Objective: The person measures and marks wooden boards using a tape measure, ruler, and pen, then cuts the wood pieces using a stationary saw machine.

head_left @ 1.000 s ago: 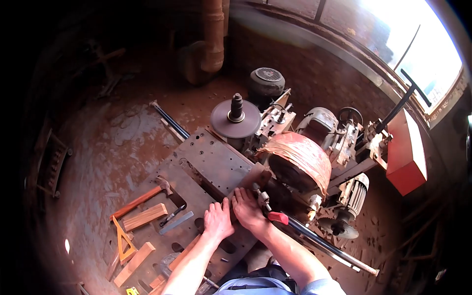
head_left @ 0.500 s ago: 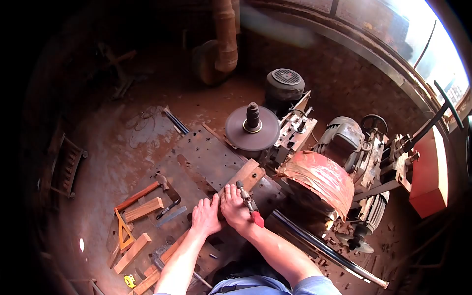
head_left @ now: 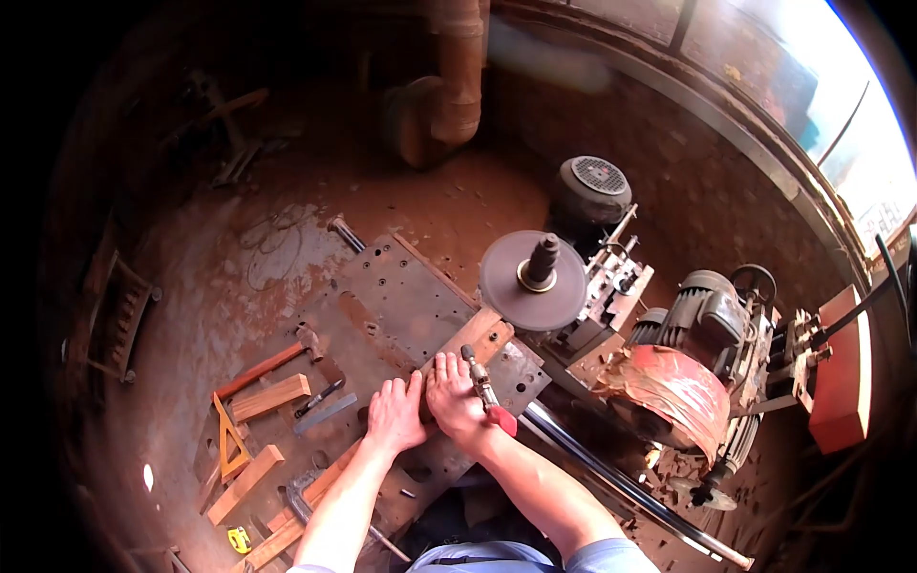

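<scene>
A wooden block [head_left: 465, 340] lies at a slant on the metal sliding table [head_left: 368, 277], its far end close to the grey disc [head_left: 506, 277]. My right hand [head_left: 453, 396] lies over the block, its fingers together and closed on it. My left hand [head_left: 394, 417] rests just left of the block, fingers spread and thumb alongside the wood. Beside my right hand stands a toggle clamp [head_left: 483, 380] with a red handle. The wood beneath both palms is mostly hidden.
Left on the table lie a hammer [head_left: 263, 371], wood pieces [head_left: 272, 397], a yellow set square [head_left: 229, 439], a steel rule [head_left: 325, 413] and a tape measure [head_left: 239, 540]. Motors [head_left: 702, 310], a wrapped red guard [head_left: 673, 387] and a steel rail [head_left: 611, 477] stand to the right.
The table, with my hands and the block on it, has slid forward along the rails past the disc. The machine appears further right and lower in view. My hands keep their places on the wood.
</scene>
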### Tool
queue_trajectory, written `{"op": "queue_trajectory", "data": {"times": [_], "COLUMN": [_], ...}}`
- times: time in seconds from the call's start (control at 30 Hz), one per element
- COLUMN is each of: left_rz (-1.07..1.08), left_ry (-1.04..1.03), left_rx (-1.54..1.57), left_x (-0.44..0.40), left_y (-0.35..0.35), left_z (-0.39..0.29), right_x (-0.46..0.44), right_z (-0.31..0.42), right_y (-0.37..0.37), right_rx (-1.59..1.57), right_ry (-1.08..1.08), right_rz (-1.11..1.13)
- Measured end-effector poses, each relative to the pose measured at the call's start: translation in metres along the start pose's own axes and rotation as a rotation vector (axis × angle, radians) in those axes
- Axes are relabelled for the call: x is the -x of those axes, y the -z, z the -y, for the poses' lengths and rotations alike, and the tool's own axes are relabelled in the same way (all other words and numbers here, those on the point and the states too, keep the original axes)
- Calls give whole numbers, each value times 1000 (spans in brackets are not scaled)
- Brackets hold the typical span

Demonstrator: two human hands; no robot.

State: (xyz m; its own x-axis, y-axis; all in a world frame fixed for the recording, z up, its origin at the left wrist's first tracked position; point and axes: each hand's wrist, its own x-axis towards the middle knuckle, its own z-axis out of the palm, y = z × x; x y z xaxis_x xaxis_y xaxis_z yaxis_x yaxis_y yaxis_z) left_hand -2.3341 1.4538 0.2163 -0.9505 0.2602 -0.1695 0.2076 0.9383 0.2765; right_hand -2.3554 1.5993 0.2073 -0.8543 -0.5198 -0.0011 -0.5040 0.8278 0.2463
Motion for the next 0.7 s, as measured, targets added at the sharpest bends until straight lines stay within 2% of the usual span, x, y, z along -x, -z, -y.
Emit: {"op": "queue_trajectory", "data": {"times": [0.07,0.27,0.3,0.43,0.47,0.53,0.6,0.63,0.7], "left_rz": [2,29,79,264,193,255,259,146,-125], "left_ry": [13,45,46,76,70,106,194,184,110], "left_rx": [9,55,105,416,435,382,365,434,367], "left_x": [-7,-29,-34,-72,-81,-97,-102,-101,-107], "left_y": [5,21,27,41,33,32,35,29,17], "left_z": [15,55,62,108,117,111,94,94,110], "right_x": [-17,-67,-70,-68,-62,-44,-40,-37,-35], "right_z": [5,19,18,27,29,34,36,38,41], "right_y": [-4,-15,-2,-14,-13,0,14,18,18], "right_rx": [-57,-79,-110,-192,-248,-373,-504,-523,-524], "right_ry": [-52,-36,-31,-11,-3,27,5,0,18], "right_rz": [-72,21,61,-20,-66,-131,-66,-30,25]}}
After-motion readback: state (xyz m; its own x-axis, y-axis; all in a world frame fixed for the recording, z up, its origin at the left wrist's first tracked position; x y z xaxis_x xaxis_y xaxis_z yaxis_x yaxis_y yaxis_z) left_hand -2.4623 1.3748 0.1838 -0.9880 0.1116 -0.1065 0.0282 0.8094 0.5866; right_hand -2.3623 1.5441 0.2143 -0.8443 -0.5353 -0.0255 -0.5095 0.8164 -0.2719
